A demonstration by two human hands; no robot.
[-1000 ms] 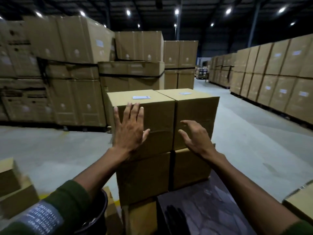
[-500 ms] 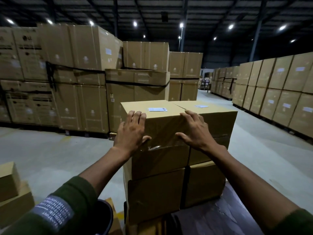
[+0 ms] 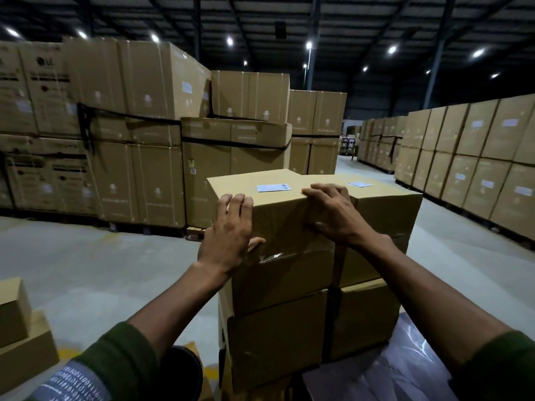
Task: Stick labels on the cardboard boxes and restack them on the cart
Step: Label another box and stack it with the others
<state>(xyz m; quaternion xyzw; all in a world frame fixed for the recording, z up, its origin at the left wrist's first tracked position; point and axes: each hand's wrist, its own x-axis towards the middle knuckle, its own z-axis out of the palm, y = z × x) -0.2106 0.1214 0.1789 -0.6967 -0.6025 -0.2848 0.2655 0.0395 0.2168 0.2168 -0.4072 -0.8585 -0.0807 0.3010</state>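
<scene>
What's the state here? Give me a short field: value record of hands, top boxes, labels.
left hand: flat against near face of top left box, fingertips at its top edge
right hand: fingers curled over the same box's top right edge
left label: on that box's top
top right box: beside it, touching
right label: on its top
stack: two more box layers visible below
</scene>
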